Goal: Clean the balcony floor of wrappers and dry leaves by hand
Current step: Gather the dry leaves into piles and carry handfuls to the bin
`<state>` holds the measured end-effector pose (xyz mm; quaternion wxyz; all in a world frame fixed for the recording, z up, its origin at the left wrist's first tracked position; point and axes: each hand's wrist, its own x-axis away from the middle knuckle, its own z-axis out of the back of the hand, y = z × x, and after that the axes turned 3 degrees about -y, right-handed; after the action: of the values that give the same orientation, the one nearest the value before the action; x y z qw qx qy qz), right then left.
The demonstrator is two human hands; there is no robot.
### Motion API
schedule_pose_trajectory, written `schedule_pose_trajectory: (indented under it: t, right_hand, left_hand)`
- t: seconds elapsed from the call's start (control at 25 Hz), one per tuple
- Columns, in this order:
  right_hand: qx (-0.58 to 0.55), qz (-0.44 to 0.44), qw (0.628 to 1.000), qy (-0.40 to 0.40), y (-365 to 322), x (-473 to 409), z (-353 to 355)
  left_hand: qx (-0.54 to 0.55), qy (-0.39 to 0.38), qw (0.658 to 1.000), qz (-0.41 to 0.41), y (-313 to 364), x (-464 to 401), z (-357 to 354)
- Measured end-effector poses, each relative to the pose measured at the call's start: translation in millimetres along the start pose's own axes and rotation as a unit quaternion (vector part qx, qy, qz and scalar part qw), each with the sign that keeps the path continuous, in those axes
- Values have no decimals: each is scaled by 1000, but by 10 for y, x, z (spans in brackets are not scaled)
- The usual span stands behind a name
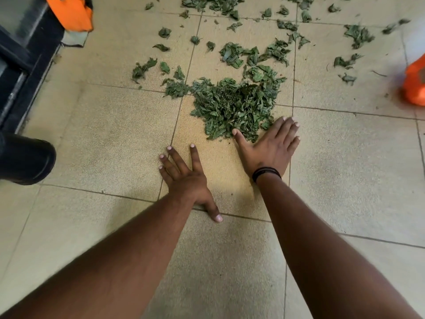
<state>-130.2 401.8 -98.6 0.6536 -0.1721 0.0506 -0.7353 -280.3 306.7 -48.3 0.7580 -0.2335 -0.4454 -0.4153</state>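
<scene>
While flat on tile: left hand (184,178), fingers spread, holding nothing.
Right hand (269,146): flat, fingers straight, touching leaf pile (234,104) at its 5 o'clock edge.

An orange object (415,85) at the right is blurred and cut off by the edge. An orange bag (72,12) and scattered leaves (213,3) are cropped at the top, a black shoe (25,158) at the left.

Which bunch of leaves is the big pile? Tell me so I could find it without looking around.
Start at the tiled floor and find the two flat hands. The right hand, the one with dark bands at its wrist, has its fingers against the near edge of the big pile. It is one thick, heaped green mound, while the scattered leaves beyond it lie thin and apart.
</scene>
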Motion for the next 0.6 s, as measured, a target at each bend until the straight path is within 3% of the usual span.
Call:
schedule_pose_trajectory:
  t: [0.6]
  right_hand:
    - [87, -22, 994, -66, -143, -50, 141]
  left_hand:
    - [17, -14, 1000, 14, 67, 33, 98]
